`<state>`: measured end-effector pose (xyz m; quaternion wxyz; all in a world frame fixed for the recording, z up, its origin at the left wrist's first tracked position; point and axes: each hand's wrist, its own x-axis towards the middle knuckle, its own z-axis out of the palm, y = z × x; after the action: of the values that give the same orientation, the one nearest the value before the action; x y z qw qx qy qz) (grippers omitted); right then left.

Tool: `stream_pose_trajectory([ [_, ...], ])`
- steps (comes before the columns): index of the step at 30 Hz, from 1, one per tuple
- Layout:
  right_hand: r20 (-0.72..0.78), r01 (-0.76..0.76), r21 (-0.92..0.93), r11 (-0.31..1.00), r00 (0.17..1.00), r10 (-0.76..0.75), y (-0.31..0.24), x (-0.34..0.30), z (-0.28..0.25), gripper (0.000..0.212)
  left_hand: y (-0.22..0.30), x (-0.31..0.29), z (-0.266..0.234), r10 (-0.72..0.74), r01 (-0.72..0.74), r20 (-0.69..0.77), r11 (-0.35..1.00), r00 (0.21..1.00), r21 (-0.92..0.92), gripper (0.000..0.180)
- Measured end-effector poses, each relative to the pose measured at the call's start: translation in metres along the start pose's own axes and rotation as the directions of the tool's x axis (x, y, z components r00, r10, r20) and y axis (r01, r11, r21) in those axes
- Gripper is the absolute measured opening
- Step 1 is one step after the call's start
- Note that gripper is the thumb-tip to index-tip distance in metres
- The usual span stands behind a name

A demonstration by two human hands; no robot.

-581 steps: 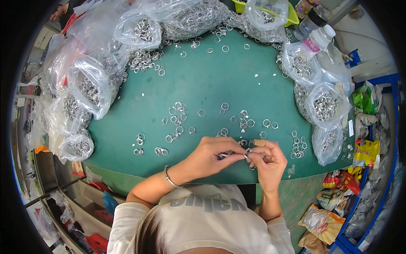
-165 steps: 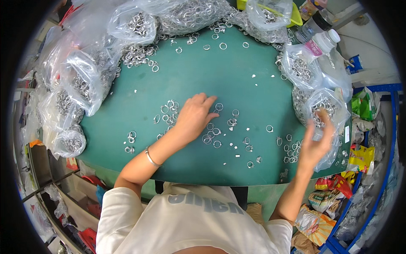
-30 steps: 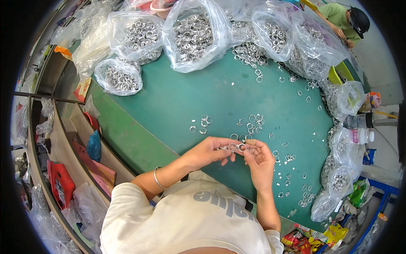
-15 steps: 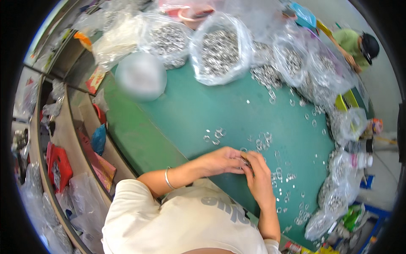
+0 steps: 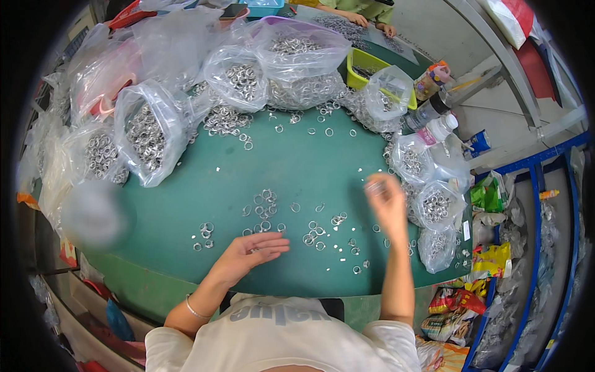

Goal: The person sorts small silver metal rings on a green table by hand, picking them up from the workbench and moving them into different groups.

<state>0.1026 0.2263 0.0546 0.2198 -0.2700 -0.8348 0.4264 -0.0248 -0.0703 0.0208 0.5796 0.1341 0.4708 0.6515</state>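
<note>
Low over the near middle of the green table is my left hand (image 5: 251, 253), its fingers stretched out to the right. A small silvery glint shows by its palm, and what it is I cannot make out. Farther right, my right hand (image 5: 385, 201) is raised beside the bags, blurred by motion, its fingers curled around what look like metal rings (image 5: 375, 186). Between the hands lie loose silver rings (image 5: 314, 232) and small white bits. Another loose group of rings (image 5: 265, 201) lies just beyond my left hand.
Clear plastic bags full of rings (image 5: 147, 136) line the far and right edges of the green table (image 5: 279, 164). A yellow-green basket (image 5: 359, 62), a white bottle (image 5: 437, 129) and blue shelving (image 5: 533, 248) stand to the right. At the far side, another person's hands (image 5: 372, 25) work.
My hands were together over the rings and have parted. The right one has gone out toward the bags at the right; the left one has stayed near and straightened its fingers. The view has turned right.
</note>
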Motion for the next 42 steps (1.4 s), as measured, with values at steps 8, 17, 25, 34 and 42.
stream_pose_trajectory([
  [8, -0.222, -0.080, -0.817, 0.572, 0.957, -0.184, 0.113, 0.062, -0.099, 0.037, -0.012, -0.034, -0.034, 0.037, -0.069, -0.236, 0.989, 0.971, -0.129, 0.031],
  [17, 0.642, 0.388, 0.061, 0.920, 0.690, -0.334, -0.068, -0.057, 0.138, 0.053, -0.018, -0.086, -0.059, 0.186, -0.460, -0.746, 0.870, 0.639, -0.177, 0.030],
  [25, 0.605, 0.620, 0.074, 0.781, 0.594, -0.530, -0.089, -0.067, 0.253, 0.055, -0.035, -0.097, -0.079, 0.286, -0.319, -0.772, 0.941, 0.568, 0.114, 0.020],
  [34, 0.456, 0.576, 0.145, 0.805, 0.683, -0.571, -0.075, -0.082, 0.258, 0.038, -0.037, -0.086, -0.068, 0.639, 0.138, -0.527, 0.555, 0.560, 0.820, 0.030],
  [42, 0.483, -0.174, 0.506, 0.845, 0.869, -0.110, -0.070, -0.088, 0.252, 0.029, -0.033, -0.072, -0.070, 0.679, -0.081, -0.449, 0.597, 0.581, 0.798, 0.024],
])
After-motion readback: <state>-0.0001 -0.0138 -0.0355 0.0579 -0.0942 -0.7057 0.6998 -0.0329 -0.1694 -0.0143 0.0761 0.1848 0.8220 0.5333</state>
